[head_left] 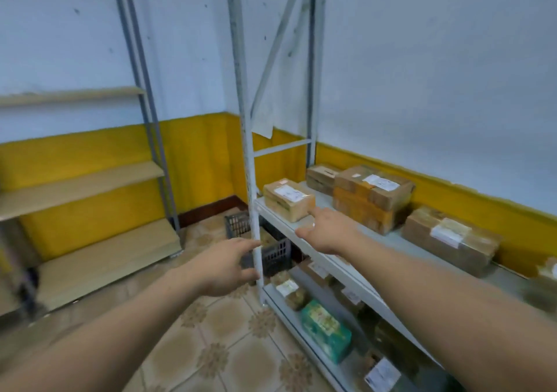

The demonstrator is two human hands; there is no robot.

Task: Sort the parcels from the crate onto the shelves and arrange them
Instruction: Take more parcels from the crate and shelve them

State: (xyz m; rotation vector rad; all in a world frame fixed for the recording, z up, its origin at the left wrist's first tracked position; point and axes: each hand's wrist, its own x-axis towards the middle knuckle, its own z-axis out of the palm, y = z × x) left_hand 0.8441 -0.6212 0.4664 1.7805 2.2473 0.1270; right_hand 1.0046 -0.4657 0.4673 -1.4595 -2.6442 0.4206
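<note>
A small brown parcel (288,199) with a white label lies at the left end of the grey metal shelf (376,242). My right hand (327,232) hovers open just in front of it, one fingertip touching or nearly touching its near corner. Behind stand a small box (321,177), a large taped carton (372,197) and a flat parcel (450,239). My left hand (221,266) is open and empty, stretched toward the shelf's front post (251,180). A dark plastic crate (269,248) sits on the floor beyond that post, partly hidden.
The lower shelf holds a green box (327,330) and several labelled brown parcels (294,290). A wooden shelf unit (90,192) stands bare on the left against the yellow and white wall. The tiled floor (211,346) lies between the two units.
</note>
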